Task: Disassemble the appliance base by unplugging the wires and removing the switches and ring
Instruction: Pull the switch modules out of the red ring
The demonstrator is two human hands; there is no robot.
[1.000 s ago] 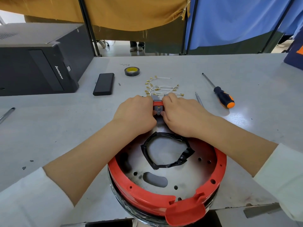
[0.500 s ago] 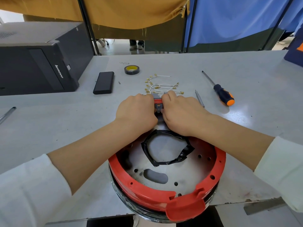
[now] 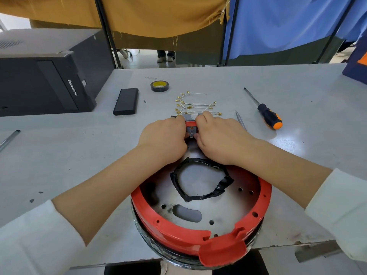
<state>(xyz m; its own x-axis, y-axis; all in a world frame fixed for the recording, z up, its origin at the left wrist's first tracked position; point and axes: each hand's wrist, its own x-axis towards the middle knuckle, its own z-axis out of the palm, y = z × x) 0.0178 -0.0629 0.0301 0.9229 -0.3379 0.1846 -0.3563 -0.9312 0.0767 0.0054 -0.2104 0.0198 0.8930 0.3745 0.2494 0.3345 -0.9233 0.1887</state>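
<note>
The round appliance base [image 3: 198, 211] lies at the table's near edge, a red ring [image 3: 170, 233] around its metal plate. A loop of black tape [image 3: 200, 181] lies on the plate. At the far rim sits a grey switch [image 3: 191, 127] in the red ring. My left hand [image 3: 164, 137] and my right hand [image 3: 218, 137] both pinch that switch from either side, fingers closed on it. Several loose white wires with brass terminals [image 3: 194, 105] lie just beyond the hands.
An orange-and-black screwdriver [image 3: 266, 113] lies to the right, a thin metal tool [image 3: 239, 118] beside my right hand. A tape roll [image 3: 159, 86], a black slab [image 3: 126, 104] and a black computer case [image 3: 43, 76] lie to the left and back.
Both hands stay clamped on the switch; they and the base have barely shifted in view, mostly from the camera moving.
</note>
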